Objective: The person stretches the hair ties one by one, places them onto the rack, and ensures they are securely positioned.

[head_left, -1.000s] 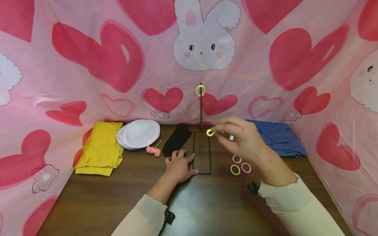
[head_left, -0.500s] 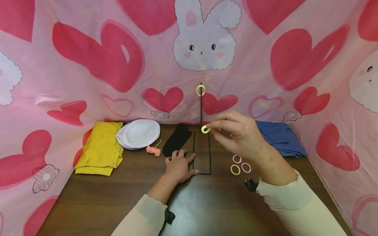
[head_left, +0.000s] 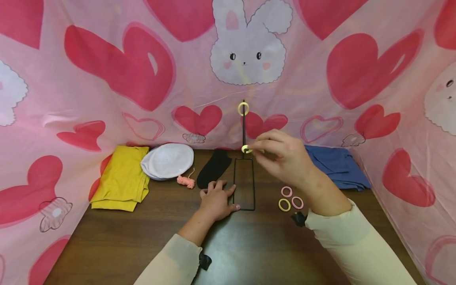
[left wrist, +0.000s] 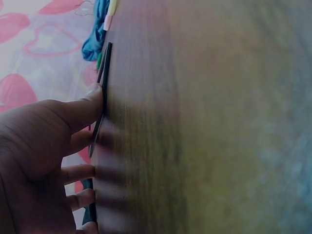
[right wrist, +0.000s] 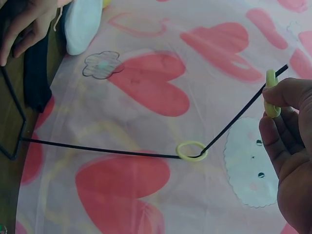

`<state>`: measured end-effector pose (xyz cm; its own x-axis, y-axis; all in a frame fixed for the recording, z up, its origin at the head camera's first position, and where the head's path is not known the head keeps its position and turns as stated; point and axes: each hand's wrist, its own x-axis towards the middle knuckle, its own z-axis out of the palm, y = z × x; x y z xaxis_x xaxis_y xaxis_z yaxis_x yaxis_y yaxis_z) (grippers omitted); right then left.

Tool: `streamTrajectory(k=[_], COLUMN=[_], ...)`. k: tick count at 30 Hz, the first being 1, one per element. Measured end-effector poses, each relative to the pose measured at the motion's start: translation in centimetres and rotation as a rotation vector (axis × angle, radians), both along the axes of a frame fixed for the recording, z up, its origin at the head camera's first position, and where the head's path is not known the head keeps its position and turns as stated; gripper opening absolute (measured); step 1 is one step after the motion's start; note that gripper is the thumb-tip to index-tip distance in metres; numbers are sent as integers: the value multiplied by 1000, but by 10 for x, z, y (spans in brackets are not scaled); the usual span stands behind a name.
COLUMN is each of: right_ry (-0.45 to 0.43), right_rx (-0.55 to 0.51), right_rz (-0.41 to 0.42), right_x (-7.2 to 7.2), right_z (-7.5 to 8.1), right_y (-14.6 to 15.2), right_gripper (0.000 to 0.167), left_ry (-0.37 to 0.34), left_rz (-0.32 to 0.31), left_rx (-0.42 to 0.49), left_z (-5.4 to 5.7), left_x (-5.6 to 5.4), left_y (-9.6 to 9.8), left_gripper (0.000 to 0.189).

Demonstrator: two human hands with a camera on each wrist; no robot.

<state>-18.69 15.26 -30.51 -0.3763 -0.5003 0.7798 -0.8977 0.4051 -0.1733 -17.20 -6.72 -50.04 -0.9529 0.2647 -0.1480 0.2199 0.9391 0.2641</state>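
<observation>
A black wire stand (head_left: 254, 186) has a flat rectangular base, an upright and an arm bent toward me. One yellow ring (head_left: 243, 109) hangs at the bend of that arm. My right hand (head_left: 285, 156) pinches another yellow ring (right wrist: 272, 95) between thumb and fingers at the arm's free end. In the right wrist view the rod's tip shows just past this ring, which appears to be around it. My left hand (head_left: 215, 202) lies with fingers spread on the table, its thumb and forefinger touching the base's left side.
Two pink rings (head_left: 297, 203) and a yellow ring (head_left: 284, 205) lie right of the stand. A black sock (head_left: 213, 168), coral yarn bundle (head_left: 186, 181), white round cloth item (head_left: 169, 160) and folded yellow cloth (head_left: 121, 178) are leftward. Folded blue cloth (head_left: 336, 168) sits back right.
My right hand has moved left and slightly upward in the head view, bringing the pinched ring to the arm's free end. The left hand stays in place.
</observation>
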Motion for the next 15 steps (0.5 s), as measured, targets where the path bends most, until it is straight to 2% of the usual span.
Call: streamTrajectory(k=[15], right_ry=[-64], right_rx=[-80], right_rz=[-86], right_x=[-31], right_z=[-15], right_y=[-8], right_gripper=[19], left_ry=[-16], left_rz=[2], left_rx=[12], left_z=[3], left_x=[1], left_y=[0], left_gripper=[76])
